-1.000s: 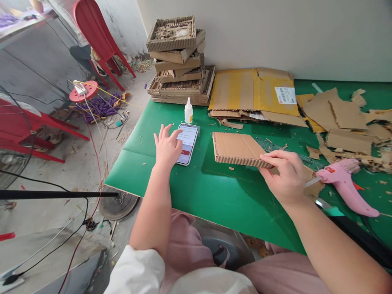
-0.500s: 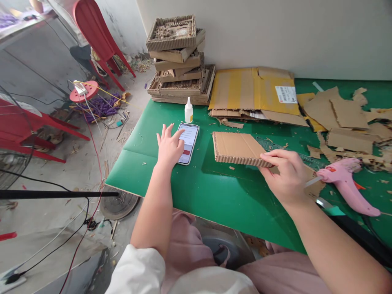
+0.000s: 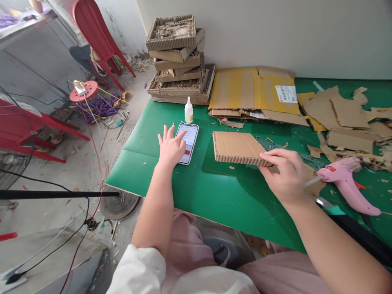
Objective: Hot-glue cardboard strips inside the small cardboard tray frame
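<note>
My left hand lies on the green table with fingers spread, the index finger touching the lit screen of a smartphone. My right hand pinches the near right corner of a flat corrugated cardboard piece that rests on the table. A pink glue gun lies just right of that hand.
A small white glue bottle stands behind the phone. Stacked cardboard trays sit at the back left, flattened boxes and torn scraps at the back right. Red chairs, cables and a fan base are on the floor to the left.
My left hand has shifted slightly right over the phone, its index finger now further onto the screen. The right hand and cardboard piece have hardly moved.
</note>
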The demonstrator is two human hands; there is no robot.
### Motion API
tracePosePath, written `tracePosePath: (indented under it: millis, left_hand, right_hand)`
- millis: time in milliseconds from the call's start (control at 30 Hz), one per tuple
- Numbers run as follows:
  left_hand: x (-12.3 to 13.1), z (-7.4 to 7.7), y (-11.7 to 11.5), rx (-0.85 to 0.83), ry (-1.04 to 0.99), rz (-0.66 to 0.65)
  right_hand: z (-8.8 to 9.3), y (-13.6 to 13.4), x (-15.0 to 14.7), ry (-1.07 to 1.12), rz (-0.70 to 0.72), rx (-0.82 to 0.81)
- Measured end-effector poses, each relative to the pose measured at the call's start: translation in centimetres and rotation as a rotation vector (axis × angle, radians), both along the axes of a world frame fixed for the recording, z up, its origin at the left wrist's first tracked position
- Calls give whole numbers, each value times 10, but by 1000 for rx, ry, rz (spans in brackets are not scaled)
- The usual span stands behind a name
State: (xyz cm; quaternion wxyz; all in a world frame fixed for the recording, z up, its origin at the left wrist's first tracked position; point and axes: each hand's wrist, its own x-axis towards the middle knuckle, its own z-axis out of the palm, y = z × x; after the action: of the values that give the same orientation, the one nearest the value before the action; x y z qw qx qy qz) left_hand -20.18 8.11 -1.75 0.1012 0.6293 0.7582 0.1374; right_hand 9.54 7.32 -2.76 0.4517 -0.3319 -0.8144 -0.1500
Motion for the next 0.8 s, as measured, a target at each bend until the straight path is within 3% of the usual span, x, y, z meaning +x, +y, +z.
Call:
tracePosePath:
  millis: [200,400,800]
  left_hand:
    - [-1,0,-2,74,13,-17]
    - [-4,1,-4,246,11,53]
    - [-5,0,-2,150,-22,60]
  right_hand:
    - [-1,0,1,-5,-5,1]
    - [0,0,1,-3,3,-2]
    - [-1,0,0,-4,8,-5]
